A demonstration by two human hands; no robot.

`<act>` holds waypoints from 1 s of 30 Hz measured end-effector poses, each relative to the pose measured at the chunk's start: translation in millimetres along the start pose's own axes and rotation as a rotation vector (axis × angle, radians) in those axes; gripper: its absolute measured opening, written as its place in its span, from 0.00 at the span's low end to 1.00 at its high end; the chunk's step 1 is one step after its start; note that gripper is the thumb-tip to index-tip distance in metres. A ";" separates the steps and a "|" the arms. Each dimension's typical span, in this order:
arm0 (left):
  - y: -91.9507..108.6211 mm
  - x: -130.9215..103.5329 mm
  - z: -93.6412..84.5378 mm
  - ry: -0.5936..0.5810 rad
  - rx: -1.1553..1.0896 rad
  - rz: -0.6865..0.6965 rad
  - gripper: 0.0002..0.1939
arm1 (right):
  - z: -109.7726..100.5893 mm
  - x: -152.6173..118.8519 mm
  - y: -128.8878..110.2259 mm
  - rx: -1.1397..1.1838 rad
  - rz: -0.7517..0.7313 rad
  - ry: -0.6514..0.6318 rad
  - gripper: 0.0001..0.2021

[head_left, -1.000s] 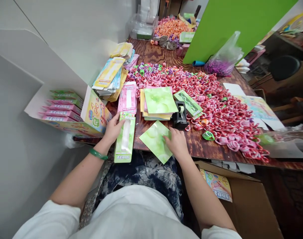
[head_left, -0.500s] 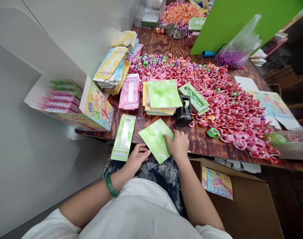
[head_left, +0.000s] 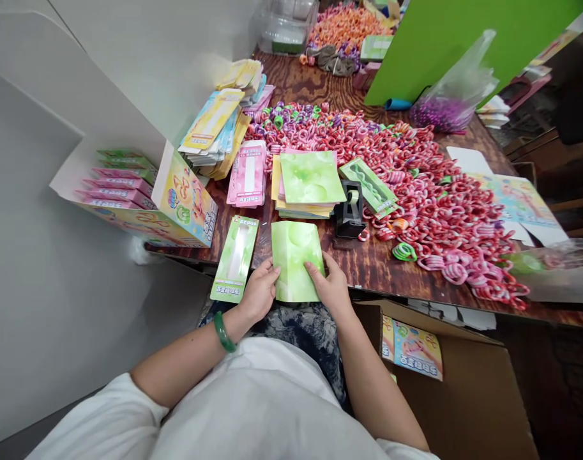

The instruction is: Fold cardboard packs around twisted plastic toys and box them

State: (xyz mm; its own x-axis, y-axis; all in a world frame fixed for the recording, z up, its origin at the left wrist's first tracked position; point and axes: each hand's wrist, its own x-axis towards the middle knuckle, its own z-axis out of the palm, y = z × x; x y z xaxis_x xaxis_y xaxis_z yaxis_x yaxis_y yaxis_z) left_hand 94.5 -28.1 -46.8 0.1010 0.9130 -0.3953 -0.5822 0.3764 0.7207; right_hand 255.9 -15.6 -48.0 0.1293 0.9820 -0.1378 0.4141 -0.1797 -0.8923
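Observation:
Between my hands is a green printed card (head_left: 297, 259) with a crease along its left side. My left hand (head_left: 260, 291) is closed on the card's left edge, thumb on top. My right hand (head_left: 330, 281) pinches the right edge, its thumb lying on the printed face. To the left, a flat green package sleeve (head_left: 234, 259) with a long window lies at the table's front edge. Just beyond the held card is a stack of coloured cards (head_left: 313, 179) with a green one on top. A black tape dispenser (head_left: 350, 212) stands right of that stack.
Twisted red and pink rings (head_left: 444, 204) are heaped across the table (head_left: 377, 265). A display box (head_left: 188, 204) holding packages stands at left, near stacked pink sleeves (head_left: 248, 172). A green boxed package (head_left: 369, 186) lies behind the dispenser. An open carton (head_left: 468, 390) sits below right.
The green card has turned from a diamond angle to nearly square and now shows a crease on its left. My left hand has moved up and taken its left edge.

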 end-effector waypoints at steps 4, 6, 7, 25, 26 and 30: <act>15.5 3.8 0.5 -0.057 0.104 0.063 0.24 | 1.1 -9.9 -19.5 0.271 -0.033 -0.025 0.25; 22.9 6.6 -0.3 -0.116 0.194 0.079 0.25 | 0.8 -15.3 -30.1 0.419 -0.005 -0.064 0.24; 25.6 8.1 -0.3 -0.133 0.222 0.088 0.25 | 1.3 -17.6 -34.5 0.504 0.024 -0.085 0.24; 16.8 11.9 12.4 -0.098 0.273 0.101 0.21 | 14.8 -24.0 -27.9 0.699 0.107 0.068 0.18; 16.9 11.6 11.7 -0.091 0.283 0.105 0.21 | 13.9 -24.4 -28.4 0.734 0.126 0.043 0.17; 18.4 10.1 11.0 -0.113 0.343 0.151 0.22 | 12.7 -26.9 -31.2 0.731 0.105 -0.043 0.17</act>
State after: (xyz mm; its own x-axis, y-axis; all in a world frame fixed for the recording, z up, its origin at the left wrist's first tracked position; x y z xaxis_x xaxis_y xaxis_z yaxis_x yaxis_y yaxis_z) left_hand 93.7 -10.2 -31.2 0.1340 0.9666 -0.2185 -0.2954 0.2495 0.9222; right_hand 228.0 -35.7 -21.9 0.0941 0.9657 -0.2419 -0.3064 -0.2031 -0.9300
